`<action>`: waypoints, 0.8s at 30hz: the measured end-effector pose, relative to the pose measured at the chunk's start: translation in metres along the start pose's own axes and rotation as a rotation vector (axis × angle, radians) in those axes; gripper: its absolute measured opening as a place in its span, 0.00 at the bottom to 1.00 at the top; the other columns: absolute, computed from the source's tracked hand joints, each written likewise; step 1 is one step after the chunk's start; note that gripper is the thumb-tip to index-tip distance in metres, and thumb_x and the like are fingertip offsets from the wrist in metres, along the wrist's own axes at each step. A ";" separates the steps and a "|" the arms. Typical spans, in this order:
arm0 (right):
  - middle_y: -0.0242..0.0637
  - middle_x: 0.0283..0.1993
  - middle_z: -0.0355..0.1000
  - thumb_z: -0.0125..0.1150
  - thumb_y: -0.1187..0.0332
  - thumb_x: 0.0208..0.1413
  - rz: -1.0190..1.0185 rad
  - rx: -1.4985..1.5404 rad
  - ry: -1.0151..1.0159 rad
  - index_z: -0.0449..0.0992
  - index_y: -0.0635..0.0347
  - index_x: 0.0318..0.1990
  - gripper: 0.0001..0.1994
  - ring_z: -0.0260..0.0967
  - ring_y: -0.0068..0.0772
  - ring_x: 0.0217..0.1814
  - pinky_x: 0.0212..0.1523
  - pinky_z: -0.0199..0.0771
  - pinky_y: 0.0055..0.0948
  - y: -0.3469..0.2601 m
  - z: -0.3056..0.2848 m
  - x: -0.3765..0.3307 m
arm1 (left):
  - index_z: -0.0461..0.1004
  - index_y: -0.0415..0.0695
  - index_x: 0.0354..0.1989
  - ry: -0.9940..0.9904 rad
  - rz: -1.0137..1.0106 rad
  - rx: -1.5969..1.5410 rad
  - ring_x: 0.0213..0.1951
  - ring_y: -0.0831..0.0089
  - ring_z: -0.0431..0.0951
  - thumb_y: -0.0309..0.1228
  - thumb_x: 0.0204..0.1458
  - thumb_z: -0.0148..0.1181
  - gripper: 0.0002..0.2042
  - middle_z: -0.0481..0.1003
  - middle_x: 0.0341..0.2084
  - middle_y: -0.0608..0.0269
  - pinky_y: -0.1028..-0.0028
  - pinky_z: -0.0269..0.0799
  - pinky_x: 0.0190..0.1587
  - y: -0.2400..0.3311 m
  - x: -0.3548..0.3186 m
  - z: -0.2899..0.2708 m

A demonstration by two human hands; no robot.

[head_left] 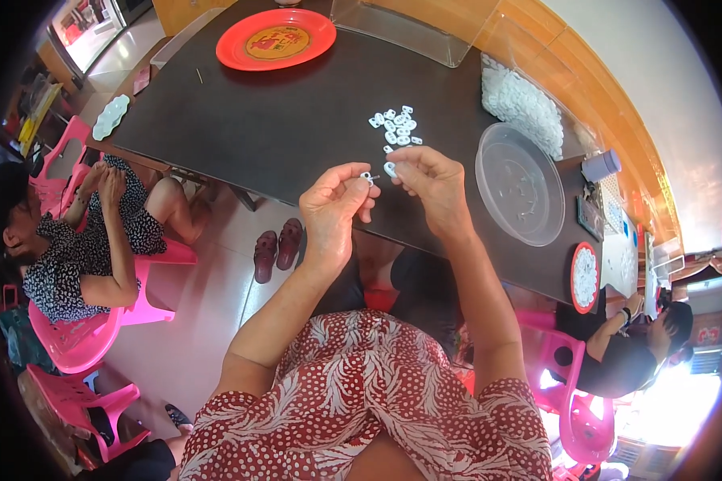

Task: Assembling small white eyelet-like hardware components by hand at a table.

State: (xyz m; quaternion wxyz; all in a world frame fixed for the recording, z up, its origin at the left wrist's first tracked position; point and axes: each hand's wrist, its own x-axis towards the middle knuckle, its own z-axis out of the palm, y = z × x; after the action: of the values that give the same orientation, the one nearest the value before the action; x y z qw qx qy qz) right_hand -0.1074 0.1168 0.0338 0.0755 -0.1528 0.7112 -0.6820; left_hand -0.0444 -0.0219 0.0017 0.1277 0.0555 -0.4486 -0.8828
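Note:
Above the near edge of the dark table (281, 128), both my hands are raised close together. My left hand (333, 212) pinches a small white plastic piece (367, 178) between thumb and fingers; a short dark pin seems to stick out of it toward the right. In my right hand (437, 188), the thumb and forefinger grip a small white oval piece (390, 169) that shows a hole. The two pieces are slightly apart. Just beyond my hands lies a loose pile of similar white pieces (399, 127), oval with two dark holes each.
To the right stand a clear round tray (483, 164) with small bits, a heap of white pieces (521, 104) and a red plate (573, 276) of white parts. A red plate (231, 48) lies far left. A co-worker (80, 248) sits left on a pink chair (72, 337).

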 end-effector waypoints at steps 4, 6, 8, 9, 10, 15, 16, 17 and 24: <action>0.26 0.25 0.70 0.57 0.78 0.51 -0.050 0.012 0.013 0.77 0.66 0.37 0.07 0.65 0.14 0.28 0.30 0.64 0.15 -0.002 0.005 -0.009 | 0.72 0.32 0.42 -0.009 -0.002 -0.044 0.24 0.79 0.72 0.21 0.53 0.55 0.09 0.75 0.26 0.58 0.82 0.67 0.23 0.003 -0.001 0.007; 0.27 0.25 0.70 0.57 0.76 0.52 -0.037 0.064 0.039 0.77 0.66 0.37 0.07 0.65 0.14 0.27 0.29 0.64 0.15 -0.006 0.007 -0.013 | 0.72 0.33 0.42 0.002 -0.006 -0.028 0.24 0.79 0.72 0.21 0.53 0.55 0.09 0.75 0.26 0.58 0.82 0.67 0.23 0.003 -0.003 0.007; 0.29 0.27 0.72 0.58 0.75 0.52 -0.027 0.073 0.043 0.77 0.66 0.38 0.07 0.65 0.15 0.28 0.29 0.64 0.15 -0.003 0.004 -0.015 | 0.72 0.33 0.41 0.011 -0.009 -0.011 0.24 0.79 0.72 0.21 0.53 0.55 0.09 0.75 0.26 0.58 0.82 0.67 0.23 0.003 -0.007 0.007; 0.30 0.28 0.73 0.59 0.73 0.52 -0.016 0.079 0.043 0.77 0.66 0.40 0.09 0.66 0.16 0.28 0.28 0.63 0.15 -0.002 0.003 -0.016 | 0.72 0.33 0.41 0.004 -0.014 -0.009 0.24 0.79 0.72 0.21 0.53 0.54 0.08 0.75 0.26 0.58 0.83 0.67 0.23 0.002 -0.009 0.008; 0.30 0.28 0.73 0.59 0.73 0.52 -0.016 0.080 0.046 0.77 0.66 0.40 0.09 0.66 0.16 0.28 0.28 0.63 0.15 -0.002 0.004 -0.018 | 0.72 0.33 0.41 -0.002 -0.020 -0.007 0.24 0.79 0.72 0.21 0.53 0.54 0.08 0.75 0.26 0.59 0.83 0.67 0.22 0.001 -0.010 0.008; 0.32 0.28 0.74 0.60 0.74 0.51 0.005 0.082 0.100 0.77 0.66 0.39 0.08 0.66 0.16 0.28 0.29 0.64 0.15 0.001 0.008 -0.023 | 0.71 0.34 0.40 0.006 -0.009 0.050 0.24 0.81 0.72 0.21 0.53 0.53 0.07 0.75 0.25 0.60 0.84 0.66 0.22 0.003 -0.016 0.012; 0.32 0.28 0.74 0.60 0.74 0.51 0.005 0.082 0.100 0.77 0.66 0.39 0.08 0.66 0.16 0.28 0.29 0.64 0.15 0.002 0.008 -0.023 | 0.71 0.34 0.39 0.011 0.001 0.064 0.24 0.81 0.72 0.21 0.53 0.53 0.06 0.75 0.25 0.60 0.85 0.66 0.22 0.003 -0.016 0.011; 0.32 0.28 0.74 0.60 0.74 0.51 0.007 0.095 0.101 0.77 0.66 0.38 0.08 0.66 0.16 0.28 0.29 0.64 0.15 0.002 0.009 -0.024 | 0.71 0.34 0.39 0.012 0.001 0.064 0.24 0.81 0.72 0.21 0.53 0.53 0.06 0.75 0.25 0.60 0.85 0.66 0.22 0.002 -0.017 0.011; 0.31 0.29 0.73 0.58 0.76 0.51 -0.011 0.064 0.109 0.76 0.69 0.36 0.07 0.68 0.18 0.31 0.33 0.69 0.17 0.003 0.011 -0.025 | 0.71 0.34 0.38 0.032 0.018 0.079 0.23 0.80 0.73 0.21 0.53 0.54 0.05 0.76 0.25 0.58 0.83 0.66 0.20 0.000 -0.017 0.011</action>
State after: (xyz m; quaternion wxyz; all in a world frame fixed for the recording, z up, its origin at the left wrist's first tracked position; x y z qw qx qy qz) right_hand -0.0809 0.1148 0.0280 0.0379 -0.1167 0.6913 -0.7121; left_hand -0.0303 -0.0090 0.0077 0.1403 0.0704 -0.4816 -0.8622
